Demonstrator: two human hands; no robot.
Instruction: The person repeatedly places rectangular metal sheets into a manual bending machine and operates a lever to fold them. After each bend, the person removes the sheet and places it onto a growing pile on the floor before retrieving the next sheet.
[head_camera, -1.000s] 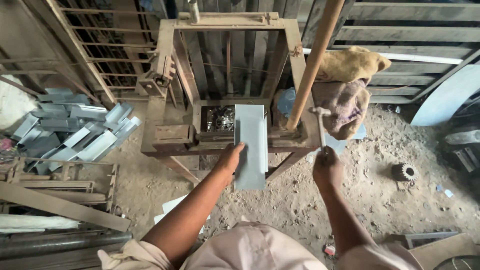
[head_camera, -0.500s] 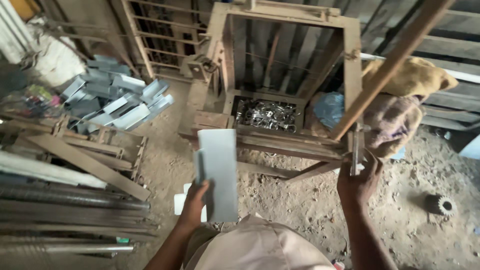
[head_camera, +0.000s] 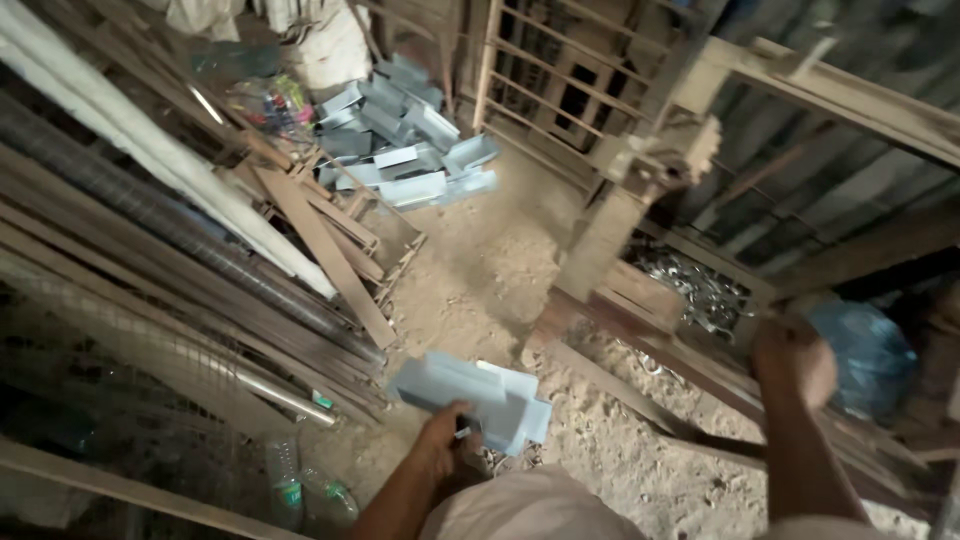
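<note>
While the left hand (head_camera: 443, 432) grips a pale grey bent metal sheet (head_camera: 470, 395) low over the sandy floor (head_camera: 480, 280), the right hand (head_camera: 795, 362) closes in a fist, on what I cannot tell. Beyond the sheet, shiny metal scraps (head_camera: 695, 285) fill the rusty press frame (head_camera: 640, 190); similar folded channels (head_camera: 410, 140) lie heaped farther off.

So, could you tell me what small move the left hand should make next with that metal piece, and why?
Probably let the metal piece down onto the sandy floor: the left hand holds it low over the ground, while the right hand is up at the wooden frame.
</note>
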